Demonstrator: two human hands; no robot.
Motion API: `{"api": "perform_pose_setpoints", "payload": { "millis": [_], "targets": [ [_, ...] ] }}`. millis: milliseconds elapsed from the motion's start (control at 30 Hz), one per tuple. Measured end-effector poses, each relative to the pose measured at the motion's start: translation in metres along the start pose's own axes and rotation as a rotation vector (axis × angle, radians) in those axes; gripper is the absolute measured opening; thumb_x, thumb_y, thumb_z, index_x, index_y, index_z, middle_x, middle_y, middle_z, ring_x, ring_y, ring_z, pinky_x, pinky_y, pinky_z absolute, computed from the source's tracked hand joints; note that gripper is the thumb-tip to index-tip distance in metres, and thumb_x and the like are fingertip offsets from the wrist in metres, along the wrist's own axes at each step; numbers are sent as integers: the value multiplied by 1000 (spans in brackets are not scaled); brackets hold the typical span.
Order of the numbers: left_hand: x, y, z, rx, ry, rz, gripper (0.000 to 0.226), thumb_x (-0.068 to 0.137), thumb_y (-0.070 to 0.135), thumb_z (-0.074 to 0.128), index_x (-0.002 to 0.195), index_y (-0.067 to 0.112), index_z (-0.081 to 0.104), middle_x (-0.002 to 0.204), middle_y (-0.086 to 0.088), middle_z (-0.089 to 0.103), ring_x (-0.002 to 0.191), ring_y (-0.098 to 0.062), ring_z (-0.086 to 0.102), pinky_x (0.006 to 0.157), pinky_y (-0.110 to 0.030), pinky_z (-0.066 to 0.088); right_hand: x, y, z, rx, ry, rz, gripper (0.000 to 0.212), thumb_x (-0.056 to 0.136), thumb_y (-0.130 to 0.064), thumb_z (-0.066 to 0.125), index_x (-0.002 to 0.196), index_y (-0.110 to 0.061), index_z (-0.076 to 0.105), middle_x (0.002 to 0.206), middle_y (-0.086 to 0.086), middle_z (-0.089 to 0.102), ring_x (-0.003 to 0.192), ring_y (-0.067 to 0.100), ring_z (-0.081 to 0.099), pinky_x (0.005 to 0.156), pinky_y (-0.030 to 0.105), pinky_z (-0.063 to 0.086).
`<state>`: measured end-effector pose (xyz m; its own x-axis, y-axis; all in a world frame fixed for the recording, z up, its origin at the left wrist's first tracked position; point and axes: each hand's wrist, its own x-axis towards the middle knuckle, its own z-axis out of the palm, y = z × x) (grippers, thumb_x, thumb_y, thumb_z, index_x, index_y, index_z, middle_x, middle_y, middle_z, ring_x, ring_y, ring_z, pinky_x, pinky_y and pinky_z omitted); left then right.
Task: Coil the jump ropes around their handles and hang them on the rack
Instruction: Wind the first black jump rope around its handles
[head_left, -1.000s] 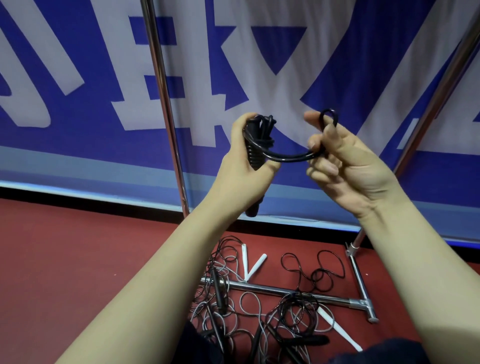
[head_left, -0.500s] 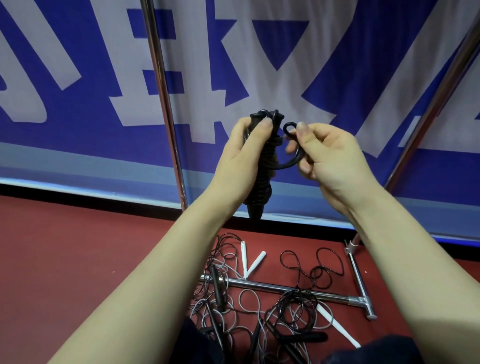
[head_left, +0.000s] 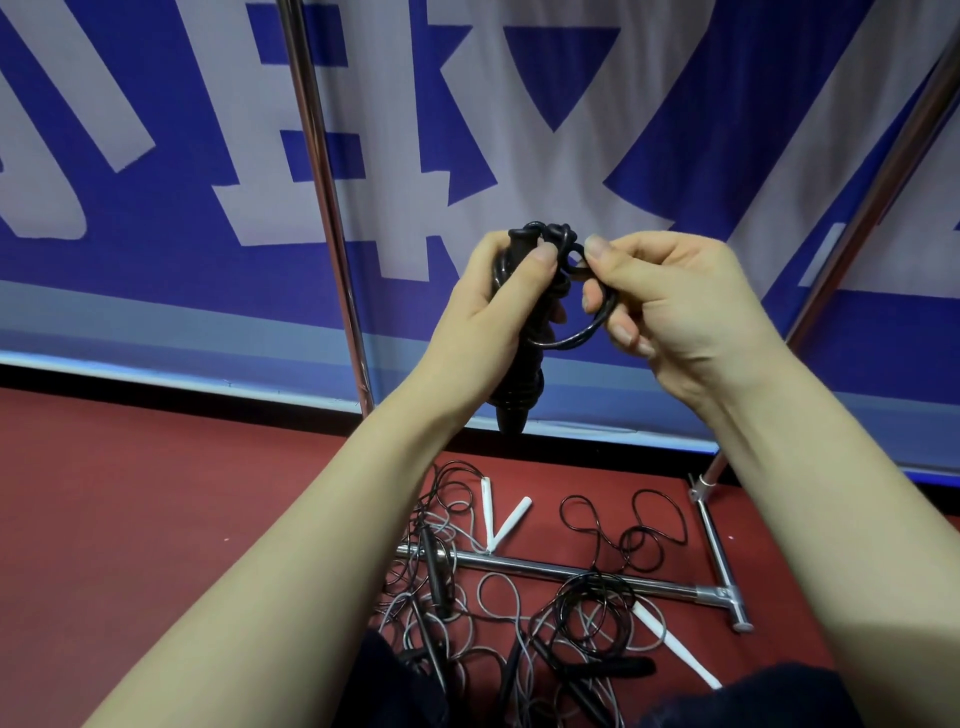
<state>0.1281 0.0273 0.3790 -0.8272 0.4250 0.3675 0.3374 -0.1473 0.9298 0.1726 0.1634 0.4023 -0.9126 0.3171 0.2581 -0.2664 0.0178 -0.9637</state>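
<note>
Far left, the blue-and-white banner (head_left: 156, 260) fills the wall, and the rack's left pole (head_left: 324, 208) stands upright in front of it. Moving in, the left hand (head_left: 493, 306) is wrapped firmly round a black jump rope (head_left: 514, 410), held up at chest height in front of the banner. The handles are bundled together with cord wound round them, and their tips poke out below the palm. The thumb presses at the top of the bundle. Just to the right, one loose loop (head_left: 569, 345) of the same cord curves out from the bundle. The right hand (head_left: 675, 296) pinches that loop between thumb and forefinger, the other fingers curled beneath. The two hands sit close together, thumbs nearly touching. Further right, the rack's right pole (head_left: 864, 218) leans across the banner.

Down on the red floor (head_left: 156, 493), a tangle of ropes (head_left: 519, 623) lies over the rack's base bar (head_left: 519, 564). In it are a black handle (head_left: 434, 571), then two white handles (head_left: 498, 519) meeting in a V. Black loops (head_left: 628, 535) sprawl behind the bar, and another white handle (head_left: 675, 649) lies at the right.
</note>
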Motion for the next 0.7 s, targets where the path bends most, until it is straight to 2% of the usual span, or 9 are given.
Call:
{"api": "perform_pose_setpoints", "payload": {
  "millis": [100,200,300,400,500,567,700],
  "targets": [
    [0,-2,-1,27,-12,5,7,102,27,51,97,24,55,84,2,62,74,-11,59,68,-22,50,0,2,0,-56,40,-27,29,96,-11,59,68,-3,60,51,3,57,31,8,37,34,15,24],
    [2,-2,0,-6,6,21,8,102,25,49,99,23,55,85,7,63,78,-11,59,71,-22,51,-2,4,1,-98,31,-86,27,98,-12,57,72,-3,61,52,2,58,33,9,39,36,16,27],
    [3,-3,4,-16,8,2,12,102,31,49,99,23,56,85,5,62,75,-13,57,69,-25,48,-2,6,0,-178,22,-158,24,99,-12,56,76,-6,62,52,1,58,34,9,41,38,17,32],
    [2,-6,5,-46,-45,-59,11,102,34,49,98,25,54,80,4,58,75,-18,53,70,-36,45,-3,9,0,-334,60,-232,25,98,-13,57,74,-15,62,55,0,59,37,4,46,44,19,37],
    [1,-10,3,-66,-89,-88,12,98,36,53,100,25,53,86,-2,57,77,-17,54,71,-37,45,-6,14,3,-515,120,-304,25,98,-16,57,73,-12,62,55,0,60,40,4,50,47,21,39],
    [1,-12,3,-82,-96,-64,13,96,35,53,101,23,53,87,-2,58,79,-16,55,74,-34,46,-6,14,4,-462,115,-255,28,98,-16,56,72,-8,60,53,-1,60,38,7,47,44,22,39],
    [-1,-11,3,-110,-50,15,8,100,23,53,102,16,51,77,6,59,73,-15,52,73,-32,44,-2,7,4,-119,-14,-53,28,98,-20,58,75,-3,59,58,2,62,37,12,44,36,21,34]
  ]
}}
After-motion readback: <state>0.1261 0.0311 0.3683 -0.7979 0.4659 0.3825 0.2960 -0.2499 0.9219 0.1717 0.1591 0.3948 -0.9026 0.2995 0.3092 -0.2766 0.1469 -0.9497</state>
